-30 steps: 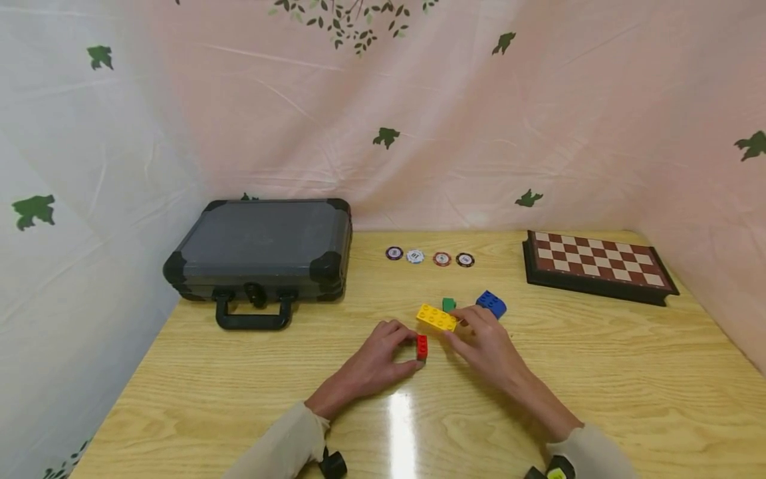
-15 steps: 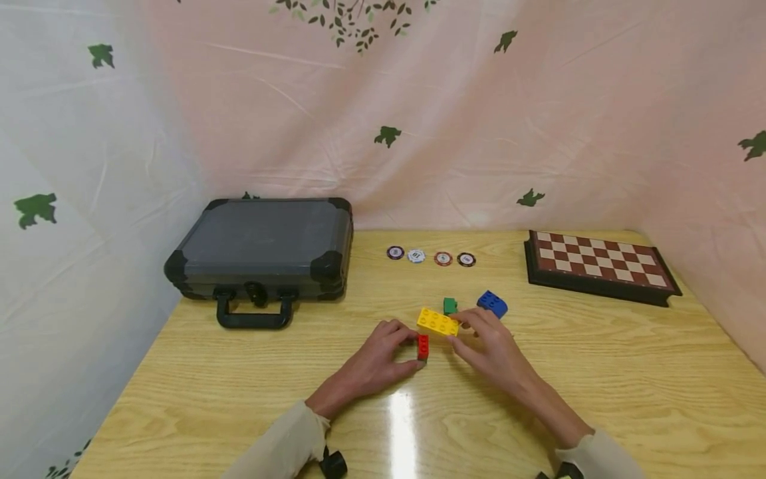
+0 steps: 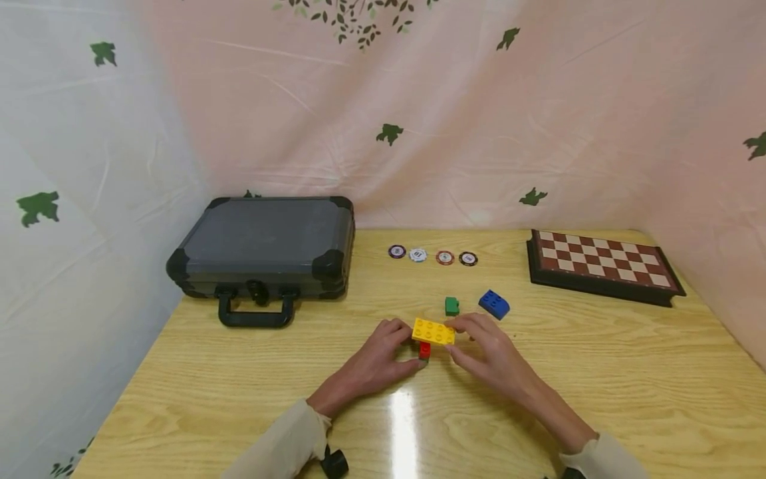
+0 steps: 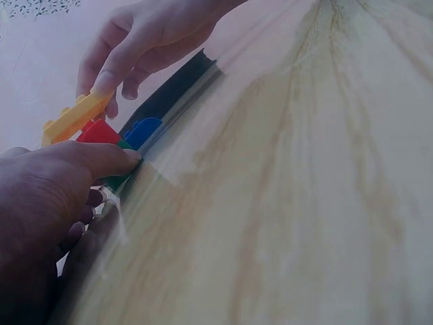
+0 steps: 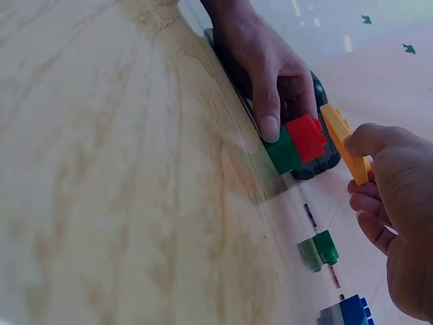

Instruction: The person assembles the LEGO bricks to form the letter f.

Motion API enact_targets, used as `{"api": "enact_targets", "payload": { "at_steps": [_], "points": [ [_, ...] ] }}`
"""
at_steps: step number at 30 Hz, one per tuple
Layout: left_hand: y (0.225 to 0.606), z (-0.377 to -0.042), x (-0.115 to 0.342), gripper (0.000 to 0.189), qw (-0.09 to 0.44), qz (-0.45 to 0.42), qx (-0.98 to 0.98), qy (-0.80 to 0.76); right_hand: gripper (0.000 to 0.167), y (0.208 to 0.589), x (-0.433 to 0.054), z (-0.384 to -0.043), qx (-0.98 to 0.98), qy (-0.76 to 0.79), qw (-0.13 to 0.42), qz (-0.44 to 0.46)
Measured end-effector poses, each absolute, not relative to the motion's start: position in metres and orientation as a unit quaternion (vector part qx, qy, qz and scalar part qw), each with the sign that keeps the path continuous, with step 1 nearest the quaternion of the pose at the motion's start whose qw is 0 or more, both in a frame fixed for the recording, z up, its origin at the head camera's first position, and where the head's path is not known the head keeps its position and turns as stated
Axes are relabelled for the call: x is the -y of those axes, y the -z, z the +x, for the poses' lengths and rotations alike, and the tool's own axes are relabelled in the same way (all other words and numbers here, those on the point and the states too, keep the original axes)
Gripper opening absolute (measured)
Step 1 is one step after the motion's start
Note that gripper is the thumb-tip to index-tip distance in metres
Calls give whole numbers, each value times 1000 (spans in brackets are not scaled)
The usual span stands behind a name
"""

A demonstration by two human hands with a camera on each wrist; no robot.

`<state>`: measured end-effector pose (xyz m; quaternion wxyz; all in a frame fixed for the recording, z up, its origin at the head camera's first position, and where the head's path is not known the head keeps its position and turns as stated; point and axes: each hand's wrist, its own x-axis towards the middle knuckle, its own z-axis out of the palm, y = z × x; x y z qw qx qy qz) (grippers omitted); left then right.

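Note:
My left hand (image 3: 380, 359) pinches a small two-brick stack low down: a green toy brick (image 5: 283, 152) at the bottom, a red toy brick (image 5: 306, 138) on top. Between thumb and fingers of my right hand (image 3: 491, 346) is a flat yellow toy brick (image 3: 433, 331), held by its right end, studs up. It is over the red brick, hiding part of it in the head view. The right wrist view shows it slightly tilted, close to the red studs; whether they touch I cannot tell. Behind lie a loose green brick (image 3: 451, 306) and a blue brick (image 3: 494, 304) with one rounded end.
A grey case (image 3: 269, 239) with black corners and a handle stands at the back left. Several poker chips, including a white one (image 3: 417, 255), lie in a row at the back. A checkered board box (image 3: 604, 266) sits at the back right. Patterned cloth (image 3: 455, 120) hangs behind the table.
My right hand has brought the yellow brick leftward and toward me, from behind the red brick to over it. The left hand stays in place with its stack.

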<state>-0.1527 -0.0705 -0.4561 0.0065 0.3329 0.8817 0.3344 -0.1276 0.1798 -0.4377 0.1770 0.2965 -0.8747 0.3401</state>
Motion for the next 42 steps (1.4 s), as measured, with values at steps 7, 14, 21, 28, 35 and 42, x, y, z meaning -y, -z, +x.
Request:
{"api": "enact_targets", "payload": {
  "at_steps": [7, 14, 21, 28, 35, 42],
  "points": [
    [457, -153, 70, 33, -1, 335, -880, -337, 38, 438, -181, -128, 866, -350, 161, 320],
    [457, -153, 71, 32, -1, 333, -880, -338, 40, 440, -181, -130, 855, -358, 157, 341],
    [457, -153, 71, 32, 15, 324, -884, -337, 42, 442, -182, -132, 849, -356, 157, 357],
    [457, -154, 71, 31, 13, 326, -884, -335, 42, 442, -184, -134, 848, -353, 149, 366],
    [459, -153, 71, 29, -1, 331, -880, -339, 41, 439, -185, -135, 851, -337, 142, 377],
    [458, -153, 71, 27, -4, 333, -880, -339, 41, 437, -185, -136, 854, -319, 143, 384]
  ]
}}
